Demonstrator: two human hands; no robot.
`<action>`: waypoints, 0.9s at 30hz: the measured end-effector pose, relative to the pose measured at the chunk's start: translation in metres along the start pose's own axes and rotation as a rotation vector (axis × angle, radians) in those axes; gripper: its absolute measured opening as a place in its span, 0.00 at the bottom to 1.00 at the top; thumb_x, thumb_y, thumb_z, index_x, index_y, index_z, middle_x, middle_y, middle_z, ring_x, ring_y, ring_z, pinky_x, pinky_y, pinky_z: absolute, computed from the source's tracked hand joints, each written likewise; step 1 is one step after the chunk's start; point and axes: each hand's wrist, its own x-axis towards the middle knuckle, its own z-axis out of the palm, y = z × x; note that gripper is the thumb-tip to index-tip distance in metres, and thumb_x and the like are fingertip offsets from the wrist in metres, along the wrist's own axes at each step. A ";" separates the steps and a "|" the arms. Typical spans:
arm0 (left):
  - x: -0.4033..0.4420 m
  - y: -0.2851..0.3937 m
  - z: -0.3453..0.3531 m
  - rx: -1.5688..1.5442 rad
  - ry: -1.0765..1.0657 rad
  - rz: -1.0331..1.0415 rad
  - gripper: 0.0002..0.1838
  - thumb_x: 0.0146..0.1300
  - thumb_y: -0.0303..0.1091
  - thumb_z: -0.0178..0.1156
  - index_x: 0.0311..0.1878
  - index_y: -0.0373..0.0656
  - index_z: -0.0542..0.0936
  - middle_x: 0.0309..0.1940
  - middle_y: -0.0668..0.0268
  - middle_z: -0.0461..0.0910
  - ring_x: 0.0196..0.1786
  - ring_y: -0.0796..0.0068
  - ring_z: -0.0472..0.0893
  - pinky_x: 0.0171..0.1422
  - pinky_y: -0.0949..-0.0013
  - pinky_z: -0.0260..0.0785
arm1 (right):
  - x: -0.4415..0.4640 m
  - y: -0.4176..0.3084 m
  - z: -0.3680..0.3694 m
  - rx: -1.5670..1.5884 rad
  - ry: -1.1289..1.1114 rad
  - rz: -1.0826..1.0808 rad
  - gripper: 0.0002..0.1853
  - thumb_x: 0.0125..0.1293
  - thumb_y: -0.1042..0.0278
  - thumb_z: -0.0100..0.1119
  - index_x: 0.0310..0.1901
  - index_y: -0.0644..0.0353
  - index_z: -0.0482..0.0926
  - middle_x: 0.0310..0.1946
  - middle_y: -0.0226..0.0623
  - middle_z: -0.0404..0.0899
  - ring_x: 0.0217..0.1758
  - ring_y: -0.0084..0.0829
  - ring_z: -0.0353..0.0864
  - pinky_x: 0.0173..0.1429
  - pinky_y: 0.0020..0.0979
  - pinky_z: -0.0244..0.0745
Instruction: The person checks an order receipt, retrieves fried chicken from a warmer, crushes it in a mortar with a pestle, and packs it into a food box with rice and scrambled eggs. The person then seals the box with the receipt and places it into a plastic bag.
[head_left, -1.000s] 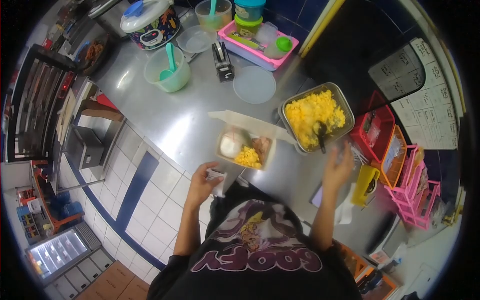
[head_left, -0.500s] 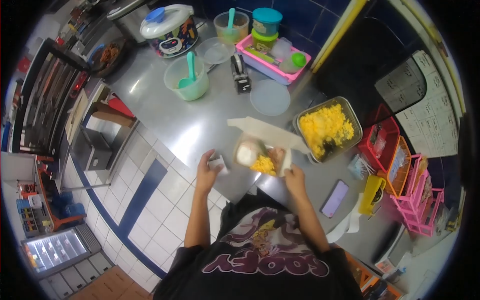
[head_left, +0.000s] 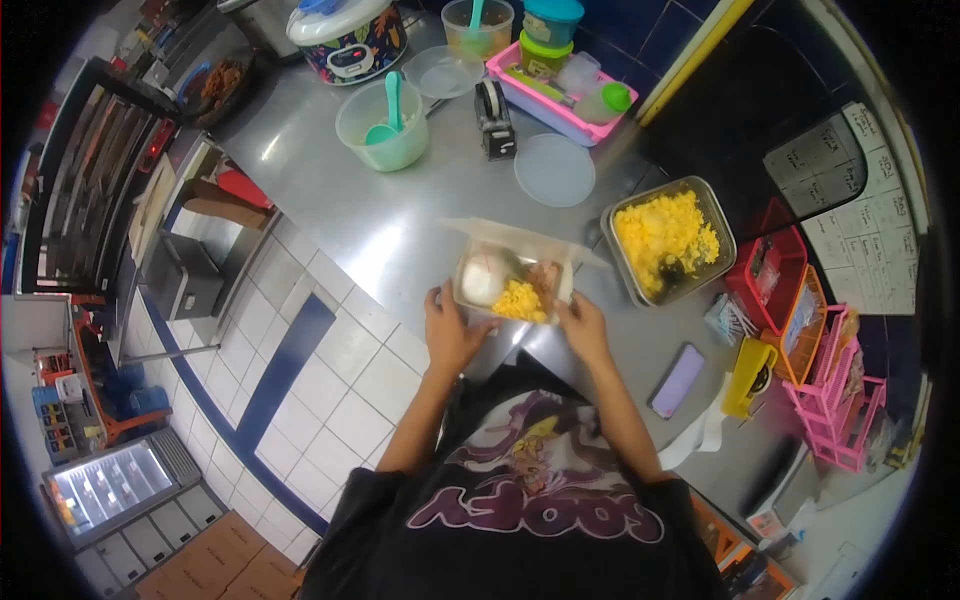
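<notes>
Steel counter (head_left: 450, 200) runs along a wall of dark blue tiles (head_left: 655, 40), with pale floor tiles (head_left: 345, 390) visible at eight o'clock from the food box. This paper box (head_left: 566, 284) is at the counter's near edge, in front of the person, its lid raised toward twelve o'clock. Inside are a white mound (head_left: 484, 280) on the left, crumbled yellow food (head_left: 520, 301) at the front and something brownish (head_left: 546, 276) at the right.

The person's left hand (head_left: 452, 335) is clasped on the box from eight o'clock, fingers against its side and thumb by the front edge. The right hand (head_left: 583, 325) pinches the front corner at four o'clock.

At two o'clock from the box, a metal pan (head_left: 610, 232) holds more yellow food, and a purple phone (head_left: 678, 380) lies at four. The tape dispenser (head_left: 494, 122) stands at twelve, left of a round translucent lid (head_left: 555, 170). At eleven is a tub (head_left: 395, 155) with a teal spoon (head_left: 393, 100).
</notes>
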 end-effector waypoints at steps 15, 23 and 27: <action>0.121 0.010 -0.066 0.071 -0.185 0.370 0.39 0.53 0.29 0.67 0.71 0.39 0.67 0.60 0.45 0.77 0.59 0.46 0.78 0.65 0.54 0.71 | -0.007 -0.052 -0.007 -0.490 0.006 -0.259 0.35 0.64 0.72 0.61 0.74 0.49 0.63 0.65 0.55 0.71 0.70 0.58 0.67 0.70 0.44 0.65; 0.059 0.016 -0.020 -0.411 -0.236 -0.024 0.29 0.67 0.35 0.57 0.68 0.29 0.69 0.51 0.39 0.81 0.58 0.44 0.81 0.62 0.58 0.73 | -0.021 -0.034 0.028 0.266 0.042 -0.128 0.36 0.65 0.82 0.54 0.76 0.57 0.59 0.74 0.54 0.62 0.78 0.45 0.60 0.78 0.37 0.57; 0.066 0.015 -0.031 -0.478 -0.146 -0.184 0.21 0.70 0.26 0.52 0.64 0.32 0.75 0.48 0.49 0.86 0.53 0.60 0.85 0.60 0.63 0.74 | -0.013 -0.074 -0.003 0.384 0.023 0.046 0.29 0.67 0.82 0.51 0.71 0.62 0.67 0.61 0.44 0.79 0.61 0.29 0.79 0.66 0.27 0.71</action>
